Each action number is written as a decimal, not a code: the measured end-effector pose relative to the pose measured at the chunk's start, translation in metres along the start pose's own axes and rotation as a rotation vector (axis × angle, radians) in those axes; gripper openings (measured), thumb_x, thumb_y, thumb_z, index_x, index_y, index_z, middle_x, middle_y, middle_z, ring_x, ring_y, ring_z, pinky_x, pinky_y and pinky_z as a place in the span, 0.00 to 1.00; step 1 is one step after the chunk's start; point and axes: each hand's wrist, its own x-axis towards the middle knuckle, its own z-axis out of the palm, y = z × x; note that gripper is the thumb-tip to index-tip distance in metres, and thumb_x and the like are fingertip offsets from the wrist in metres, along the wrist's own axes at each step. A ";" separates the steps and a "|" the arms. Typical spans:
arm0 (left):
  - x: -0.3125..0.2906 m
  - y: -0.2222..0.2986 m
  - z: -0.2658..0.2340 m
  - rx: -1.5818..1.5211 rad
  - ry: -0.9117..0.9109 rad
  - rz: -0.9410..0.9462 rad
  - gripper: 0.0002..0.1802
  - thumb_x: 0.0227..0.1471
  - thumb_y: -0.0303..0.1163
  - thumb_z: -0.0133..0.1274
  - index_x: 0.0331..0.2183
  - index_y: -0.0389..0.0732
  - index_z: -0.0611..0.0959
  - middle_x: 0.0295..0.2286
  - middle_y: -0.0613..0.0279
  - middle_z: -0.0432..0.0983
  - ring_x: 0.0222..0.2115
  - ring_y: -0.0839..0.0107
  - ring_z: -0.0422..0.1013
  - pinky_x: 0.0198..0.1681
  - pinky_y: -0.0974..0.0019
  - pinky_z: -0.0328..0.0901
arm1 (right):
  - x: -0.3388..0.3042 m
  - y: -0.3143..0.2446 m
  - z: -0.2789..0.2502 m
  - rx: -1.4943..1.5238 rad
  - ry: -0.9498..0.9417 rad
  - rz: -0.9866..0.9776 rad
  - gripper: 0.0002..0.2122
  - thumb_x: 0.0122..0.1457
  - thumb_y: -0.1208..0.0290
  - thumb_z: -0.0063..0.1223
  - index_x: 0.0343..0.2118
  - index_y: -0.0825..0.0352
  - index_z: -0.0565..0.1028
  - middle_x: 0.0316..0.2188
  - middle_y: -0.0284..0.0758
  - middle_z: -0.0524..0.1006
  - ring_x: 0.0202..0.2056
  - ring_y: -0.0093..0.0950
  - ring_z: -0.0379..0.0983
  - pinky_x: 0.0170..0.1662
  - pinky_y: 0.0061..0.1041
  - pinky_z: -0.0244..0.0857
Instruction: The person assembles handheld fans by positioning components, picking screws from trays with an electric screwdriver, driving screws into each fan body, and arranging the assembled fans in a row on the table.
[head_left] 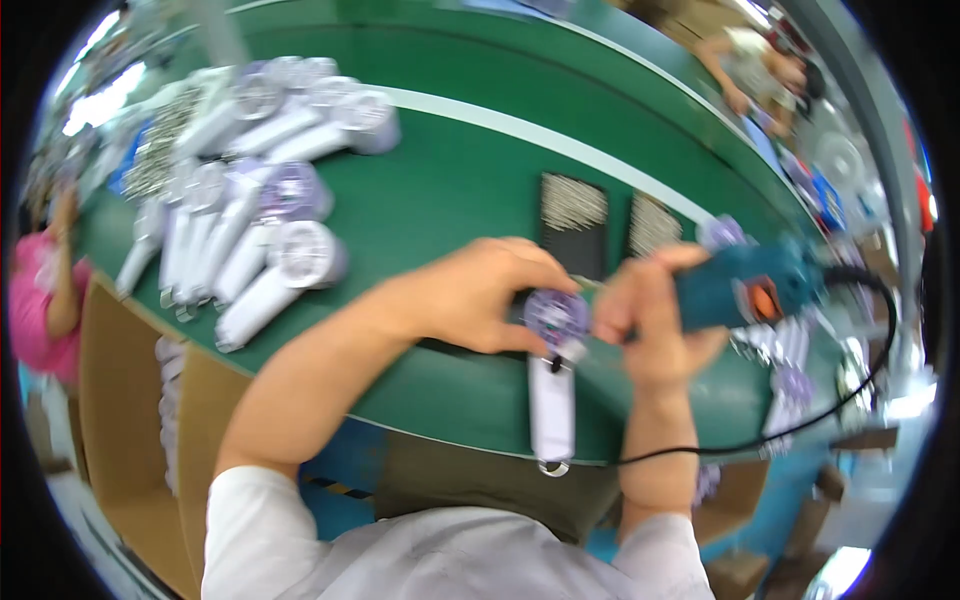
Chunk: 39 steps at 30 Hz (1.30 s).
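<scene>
My left hand (482, 293) is closed around the round purple head of a small handheld fan (552, 412). The fan's white handle points toward me, with a metal ring at its end near the bench edge. In my right hand (655, 318) is a teal electric screwdriver (745, 285), held sideways. Its front end lies close to the fan's head; the tip is hidden by my fingers and blur, so contact cannot be told. Just beyond my hands lie two black trays of small metal screws, a left screw tray (574, 245) and a right screw tray (655, 230).
Many white-and-purple fans (275, 290) are piled on the green bench (440, 200) at the left. More fans (790, 390) lie at the right, near the screwdriver's black cable (885, 350). Cardboard boxes (130, 400) stand below left. Other people sit far left and upper right.
</scene>
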 end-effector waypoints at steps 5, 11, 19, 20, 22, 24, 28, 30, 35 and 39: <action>0.004 -0.002 0.011 -0.031 -0.028 -0.023 0.32 0.37 0.35 0.73 0.46 0.33 0.83 0.44 0.49 0.80 0.47 0.51 0.74 0.53 0.55 0.68 | -0.005 -0.003 -0.012 0.088 -0.005 0.033 0.06 0.67 0.75 0.48 0.36 0.66 0.63 0.17 0.33 0.66 0.14 0.21 0.60 0.16 0.22 0.59; 0.003 0.000 0.007 -0.053 -0.040 -0.095 0.33 0.36 0.35 0.74 0.46 0.33 0.83 0.44 0.50 0.80 0.47 0.52 0.74 0.54 0.56 0.67 | -0.002 0.005 -0.009 0.063 -0.072 -0.025 0.06 0.69 0.75 0.46 0.35 0.67 0.63 0.16 0.33 0.65 0.12 0.22 0.60 0.16 0.22 0.61; 0.002 -0.010 0.003 -0.060 -0.045 -0.092 0.35 0.35 0.35 0.75 0.47 0.33 0.83 0.43 0.47 0.80 0.47 0.51 0.74 0.51 0.57 0.69 | 0.003 0.011 -0.008 0.107 -0.065 -0.005 0.04 0.68 0.78 0.45 0.36 0.67 0.63 0.15 0.34 0.66 0.12 0.22 0.60 0.16 0.22 0.61; 0.005 -0.011 0.006 -0.062 -0.052 -0.077 0.35 0.34 0.35 0.75 0.47 0.33 0.83 0.43 0.47 0.80 0.47 0.51 0.74 0.51 0.57 0.69 | 0.001 0.010 -0.009 0.087 -0.041 -0.021 0.04 0.68 0.77 0.46 0.36 0.67 0.64 0.15 0.33 0.65 0.11 0.22 0.59 0.15 0.22 0.59; 0.004 -0.007 0.009 -0.048 -0.023 -0.096 0.35 0.33 0.34 0.76 0.46 0.33 0.84 0.41 0.48 0.81 0.44 0.55 0.77 0.49 0.59 0.71 | 0.000 0.011 -0.008 0.068 -0.034 -0.055 0.04 0.69 0.76 0.47 0.37 0.68 0.66 0.15 0.32 0.65 0.11 0.22 0.60 0.14 0.22 0.58; 0.002 -0.003 0.010 -0.061 -0.053 -0.129 0.36 0.33 0.33 0.76 0.48 0.34 0.83 0.42 0.48 0.80 0.45 0.54 0.76 0.49 0.58 0.71 | 0.000 0.011 -0.008 0.065 -0.049 -0.052 0.03 0.68 0.76 0.47 0.37 0.69 0.67 0.15 0.32 0.65 0.11 0.22 0.60 0.14 0.22 0.58; -0.005 0.002 0.014 -0.061 -0.048 -0.149 0.37 0.34 0.34 0.76 0.49 0.35 0.82 0.43 0.49 0.80 0.45 0.55 0.77 0.48 0.58 0.71 | -0.004 -0.003 -0.020 0.109 -0.144 -0.123 0.05 0.67 0.76 0.49 0.42 0.71 0.67 0.15 0.32 0.66 0.11 0.22 0.61 0.13 0.22 0.58; -0.001 -0.003 0.019 -0.037 -0.042 -0.083 0.37 0.35 0.35 0.75 0.49 0.35 0.82 0.43 0.50 0.80 0.45 0.56 0.77 0.49 0.58 0.71 | -0.011 -0.037 -0.038 0.145 -0.210 -0.239 0.06 0.66 0.78 0.49 0.44 0.71 0.67 0.15 0.32 0.67 0.10 0.22 0.60 0.13 0.22 0.58; -0.001 -0.011 0.016 -0.019 0.001 0.076 0.34 0.38 0.43 0.75 0.46 0.35 0.83 0.42 0.49 0.81 0.43 0.55 0.78 0.47 0.59 0.72 | -0.066 -0.103 -0.035 -0.875 -0.090 -0.134 0.11 0.47 0.75 0.70 0.33 0.68 0.80 0.22 0.35 0.77 0.20 0.24 0.71 0.26 0.23 0.65; -0.011 -0.009 0.002 0.083 0.059 0.018 0.31 0.40 0.37 0.75 0.46 0.36 0.84 0.42 0.52 0.81 0.43 0.64 0.78 0.46 0.61 0.73 | -0.093 -0.081 -0.022 -0.975 -0.344 -0.026 0.16 0.44 0.70 0.74 0.36 0.67 0.81 0.29 0.40 0.81 0.31 0.40 0.80 0.34 0.36 0.74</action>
